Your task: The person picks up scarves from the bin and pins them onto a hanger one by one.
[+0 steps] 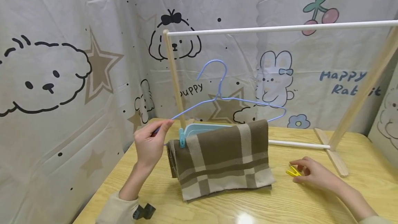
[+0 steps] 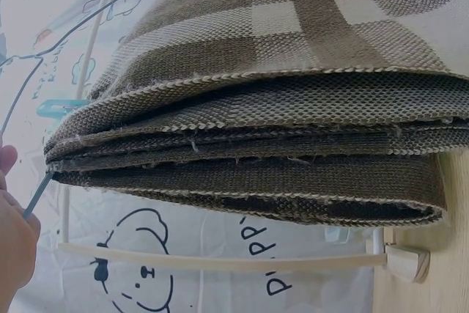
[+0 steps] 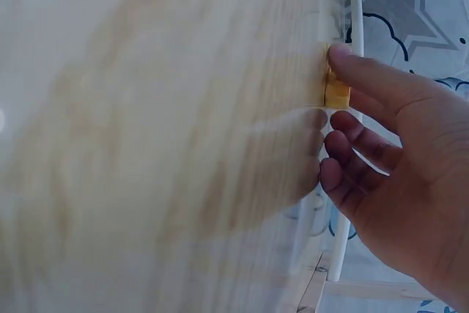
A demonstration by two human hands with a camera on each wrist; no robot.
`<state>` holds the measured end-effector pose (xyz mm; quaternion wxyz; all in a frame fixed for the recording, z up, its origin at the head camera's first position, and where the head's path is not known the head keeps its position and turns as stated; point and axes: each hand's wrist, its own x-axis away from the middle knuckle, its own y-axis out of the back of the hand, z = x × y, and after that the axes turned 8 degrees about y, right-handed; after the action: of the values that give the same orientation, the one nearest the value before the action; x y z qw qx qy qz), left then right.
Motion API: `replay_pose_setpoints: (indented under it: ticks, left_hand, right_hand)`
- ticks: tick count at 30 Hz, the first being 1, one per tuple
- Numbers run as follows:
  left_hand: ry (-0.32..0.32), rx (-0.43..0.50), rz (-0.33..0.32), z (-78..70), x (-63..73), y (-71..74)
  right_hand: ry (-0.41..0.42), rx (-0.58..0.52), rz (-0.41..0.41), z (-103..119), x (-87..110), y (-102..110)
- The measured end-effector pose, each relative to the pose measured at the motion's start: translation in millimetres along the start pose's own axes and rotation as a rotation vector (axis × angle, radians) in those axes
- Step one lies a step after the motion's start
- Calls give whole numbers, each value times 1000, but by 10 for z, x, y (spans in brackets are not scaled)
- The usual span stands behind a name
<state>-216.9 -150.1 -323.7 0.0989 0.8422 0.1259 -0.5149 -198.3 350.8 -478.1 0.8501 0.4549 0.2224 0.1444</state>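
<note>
My left hand (image 1: 150,144) grips the left end of a blue-purple wire clothes hanger (image 1: 199,104) and holds it up. A brown-and-cream checked cloth (image 1: 217,158) hangs folded over the hanger's lower bar. A light-blue clothespin (image 1: 181,138) is clipped on the cloth's top left edge, close to that hand. In the left wrist view, the folded layers of the cloth show from the side. To the right of the cloth, my right hand (image 1: 317,174) pinches a yellow clothespin (image 1: 293,171) between thumb and fingers, low at the tabletop.
A drying rack with a white top rod (image 1: 264,29) and wooden posts stands behind the cloth. Its white lower rod (image 1: 298,144) runs near the table (image 1: 264,210). Partly hidden behind the cloth is a light-blue basket (image 1: 202,128). A printed curtain (image 1: 118,2) hangs behind.
</note>
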Motion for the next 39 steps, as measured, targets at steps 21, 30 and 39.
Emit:
replay_pose_setpoints:
  ticks: [21, 30, 39]
  left_hand:
    - [-1, 6, 3, -1, 35, -22]
    - [-30, -15, 2, 9, 23, -49]
    - [-27, -24, 13, 4, 39, -43]
  right_hand:
    - [97, 36, -182, 280, -103, 206]
    - [129, 10, -290, 574, -266, 398]
    - [229, 10, -531, 950, -472, 659]
